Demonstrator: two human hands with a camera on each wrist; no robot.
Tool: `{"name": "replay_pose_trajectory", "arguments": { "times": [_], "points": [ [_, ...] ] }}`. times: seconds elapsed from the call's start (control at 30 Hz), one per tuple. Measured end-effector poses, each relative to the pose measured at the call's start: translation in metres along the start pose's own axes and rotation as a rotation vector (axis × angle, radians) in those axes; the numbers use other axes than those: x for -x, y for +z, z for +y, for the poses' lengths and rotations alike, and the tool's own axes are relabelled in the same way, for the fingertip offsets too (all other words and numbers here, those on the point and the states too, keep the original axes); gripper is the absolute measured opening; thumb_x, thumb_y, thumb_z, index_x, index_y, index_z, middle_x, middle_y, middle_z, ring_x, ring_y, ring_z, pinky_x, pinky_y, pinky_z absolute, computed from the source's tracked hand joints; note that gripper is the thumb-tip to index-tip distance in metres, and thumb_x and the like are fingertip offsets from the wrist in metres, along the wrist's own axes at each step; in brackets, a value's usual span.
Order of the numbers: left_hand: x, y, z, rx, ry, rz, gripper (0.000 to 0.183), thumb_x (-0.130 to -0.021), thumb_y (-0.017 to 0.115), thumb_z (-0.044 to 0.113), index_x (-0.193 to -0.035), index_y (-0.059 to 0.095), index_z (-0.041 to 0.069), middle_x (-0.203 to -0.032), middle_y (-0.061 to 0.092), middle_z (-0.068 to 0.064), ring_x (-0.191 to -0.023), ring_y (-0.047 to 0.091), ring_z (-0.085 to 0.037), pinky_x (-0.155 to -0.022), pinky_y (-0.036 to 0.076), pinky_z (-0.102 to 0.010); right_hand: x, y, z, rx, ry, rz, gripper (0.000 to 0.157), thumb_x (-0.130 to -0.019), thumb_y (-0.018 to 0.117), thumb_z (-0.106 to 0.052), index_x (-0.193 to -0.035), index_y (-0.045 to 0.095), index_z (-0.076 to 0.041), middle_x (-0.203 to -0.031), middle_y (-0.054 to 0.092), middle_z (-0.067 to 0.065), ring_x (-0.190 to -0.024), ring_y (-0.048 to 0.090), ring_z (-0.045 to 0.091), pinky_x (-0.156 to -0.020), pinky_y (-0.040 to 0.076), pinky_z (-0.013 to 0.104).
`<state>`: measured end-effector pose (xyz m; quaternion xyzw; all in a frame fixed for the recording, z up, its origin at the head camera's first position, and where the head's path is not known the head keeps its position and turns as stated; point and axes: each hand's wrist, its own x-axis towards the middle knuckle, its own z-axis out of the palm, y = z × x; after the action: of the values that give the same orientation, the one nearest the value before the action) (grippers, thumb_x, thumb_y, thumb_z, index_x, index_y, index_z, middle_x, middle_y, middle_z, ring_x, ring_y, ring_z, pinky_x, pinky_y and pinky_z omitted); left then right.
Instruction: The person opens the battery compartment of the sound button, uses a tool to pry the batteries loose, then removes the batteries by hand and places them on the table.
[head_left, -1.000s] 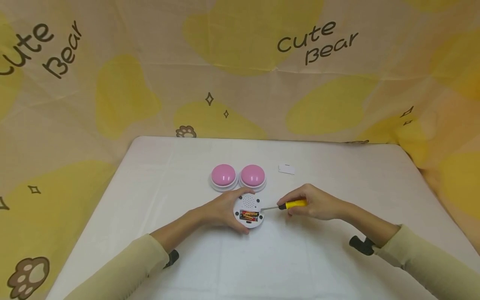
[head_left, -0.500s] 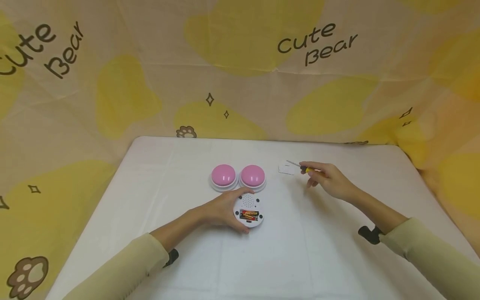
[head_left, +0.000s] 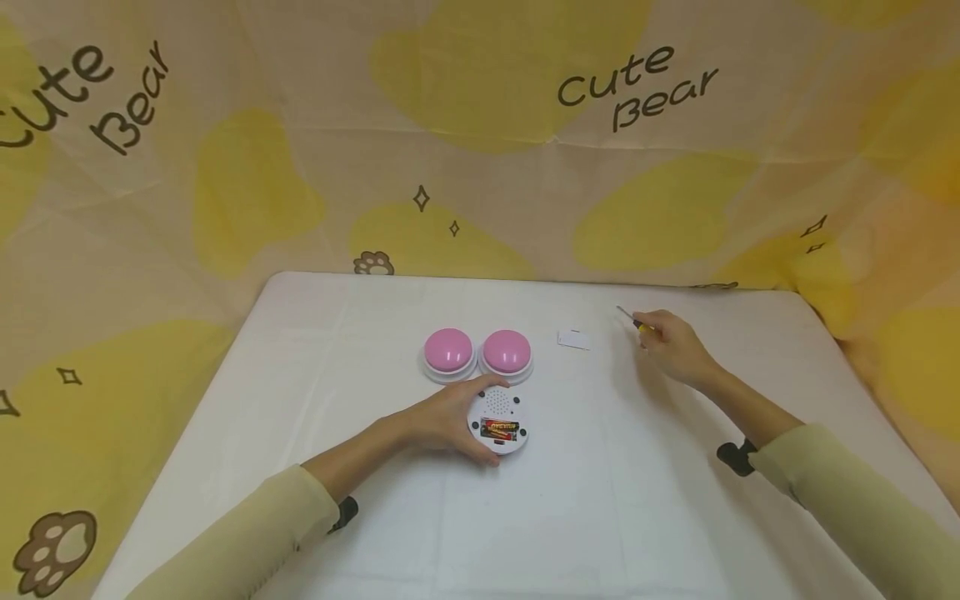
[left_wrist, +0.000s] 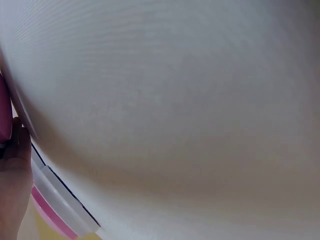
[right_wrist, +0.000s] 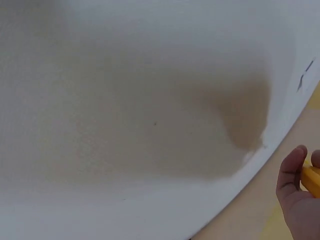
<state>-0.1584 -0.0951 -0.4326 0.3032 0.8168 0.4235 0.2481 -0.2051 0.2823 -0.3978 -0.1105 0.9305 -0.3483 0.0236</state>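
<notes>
My left hand [head_left: 450, 419] holds a round push-button device [head_left: 497, 402] turned bottom up, thumb and fingers around its rim. Batteries [head_left: 498, 429] show in its uncovered compartment, below a patch of speaker holes. In the left wrist view, its pink dome [left_wrist: 4, 111] is partly visible beside the fingers. Off to the right, my right hand [head_left: 678, 348] grips a screwdriver [head_left: 642, 326] by its yellow handle, the metal shaft pointing to the upper left above the table. The yellow handle [right_wrist: 311, 181] also appears between the fingers in the right wrist view.
Two pink-domed buttons with white bases, a left one [head_left: 448, 350] and a right one [head_left: 507, 352], stand side by side just beyond the held device. A small flat white cover [head_left: 573, 340] lies to their right. A printed cloth hangs behind the white table [head_left: 360, 517].
My right hand has drawn the screwdriver away from the device's battery compartment, moving up and right past the small white cover. My left hand and the device have stayed in place.
</notes>
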Motion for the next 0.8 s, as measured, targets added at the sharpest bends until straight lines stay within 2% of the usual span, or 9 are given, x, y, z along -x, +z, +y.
{"name": "replay_pose_trajectory", "arguments": {
  "times": [0.07,0.17,0.27,0.5,0.8],
  "points": [
    [0.000,0.000,0.001,0.006,0.000,-0.001,0.102,-0.061,0.096,0.035,-0.146,0.042,0.017,-0.115,0.059,0.009,-0.104,0.056,-0.011,-0.092,0.046,-0.033,-0.002,0.002,0.005,0.055,-0.005,0.016,0.044,-0.091,0.047,0.010,-0.134,0.048,0.018,-0.126,0.051,0.039,-0.112,0.053,0.050,-0.094,0.045,0.056],
    [0.000,-0.001,0.001,0.008,-0.001,0.000,0.103,-0.061,0.096,0.035,-0.146,0.042,0.017,-0.115,0.059,0.009,-0.104,0.056,-0.011,-0.092,0.046,-0.033,-0.005,0.006,0.013,0.121,-0.007,0.030,0.048,-0.084,0.044,0.013,-0.131,0.048,0.021,-0.123,0.050,0.042,-0.115,0.049,0.056,-0.098,0.039,0.063],
    [0.001,-0.001,0.001,0.004,-0.004,-0.001,0.102,-0.061,0.096,0.036,-0.146,0.042,0.016,-0.115,0.059,0.009,-0.104,0.056,-0.012,-0.092,0.046,-0.033,-0.006,0.009,0.019,0.139,0.007,0.031,0.048,-0.084,0.043,0.011,-0.131,0.047,0.022,-0.122,0.048,0.044,-0.113,0.048,0.057,-0.095,0.040,0.064],
    [0.001,-0.001,0.002,0.003,-0.008,0.002,0.102,-0.062,0.096,0.037,-0.146,0.042,0.016,-0.116,0.059,0.009,-0.106,0.055,-0.011,-0.094,0.045,-0.034,-0.006,0.014,0.015,0.147,0.019,0.012,0.040,-0.099,0.044,0.001,-0.132,0.045,0.023,-0.127,0.044,0.043,-0.118,0.044,0.057,-0.100,0.036,0.065],
    [0.001,-0.001,0.001,0.007,-0.012,0.006,0.102,-0.061,0.096,0.036,-0.146,0.042,0.016,-0.116,0.059,0.009,-0.106,0.055,-0.011,-0.094,0.045,-0.034,-0.007,0.018,0.015,0.323,0.035,-0.094,0.043,-0.090,0.055,0.001,-0.131,0.053,0.014,-0.139,0.044,0.036,-0.126,0.044,0.055,-0.104,0.034,0.063]
  ]
}}
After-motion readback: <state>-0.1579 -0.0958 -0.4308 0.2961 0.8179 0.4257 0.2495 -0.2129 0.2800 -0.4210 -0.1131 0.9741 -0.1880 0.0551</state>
